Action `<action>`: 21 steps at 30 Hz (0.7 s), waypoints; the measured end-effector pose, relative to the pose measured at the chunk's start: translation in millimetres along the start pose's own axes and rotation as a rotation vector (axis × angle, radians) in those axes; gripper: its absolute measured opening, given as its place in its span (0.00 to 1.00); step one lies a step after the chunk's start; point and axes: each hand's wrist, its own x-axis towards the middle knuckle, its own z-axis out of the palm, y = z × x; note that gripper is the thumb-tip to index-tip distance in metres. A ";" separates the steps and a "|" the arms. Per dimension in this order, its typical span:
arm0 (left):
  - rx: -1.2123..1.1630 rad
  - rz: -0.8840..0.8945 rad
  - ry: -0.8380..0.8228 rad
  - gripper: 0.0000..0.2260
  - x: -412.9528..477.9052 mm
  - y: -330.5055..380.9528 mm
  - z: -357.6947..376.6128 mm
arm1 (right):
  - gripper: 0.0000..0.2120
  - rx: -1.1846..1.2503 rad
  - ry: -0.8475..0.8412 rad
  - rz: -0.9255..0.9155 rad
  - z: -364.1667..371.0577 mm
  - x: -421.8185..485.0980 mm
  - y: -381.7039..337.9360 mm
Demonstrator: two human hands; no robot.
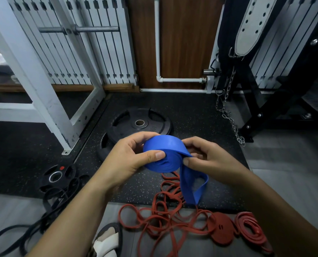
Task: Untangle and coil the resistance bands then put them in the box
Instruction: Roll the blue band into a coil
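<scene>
Nearest the camera, the tangled red resistance bands (165, 217) lie on the floor. A red band wound into a loose oval (251, 227) lies near their right side, and the black resistance bands (48, 206) lie well apart to the left. No box is in view.

Above the red tangle hangs the loose tail (189, 186) of the blue resistance band (163, 156), as a doubled loop. Its long axis runs downward from the right edge of the coil. Its lowest fold sits just over the red tangle; contact cannot be confirmed.

The left hand (126, 158) grips the wound coil, with the thumb pressed on the near flat face and the fingers curled over the far rim. The right hand (210, 156) pinches the strip between thumb and fingers where it leaves the coil. The tail lies directly below the right hand, so that hand is the nearer one to it.

The next wrap probably requires feeding the tail upward through the right hand while the left hand turns the coil.

Beyond the hands, a black weight plate (139, 125) lies flat on the floor.
</scene>
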 end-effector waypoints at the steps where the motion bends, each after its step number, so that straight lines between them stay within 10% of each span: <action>1: -0.003 0.007 0.000 0.18 -0.1 0.4 -1.6 | 0.17 0.060 -0.030 0.009 -1.1 -0.7 0.2; 21: -0.268 -0.043 0.158 0.14 1.9 1.4 7.1 | 0.16 0.218 0.211 -0.039 15.7 3.9 -8.9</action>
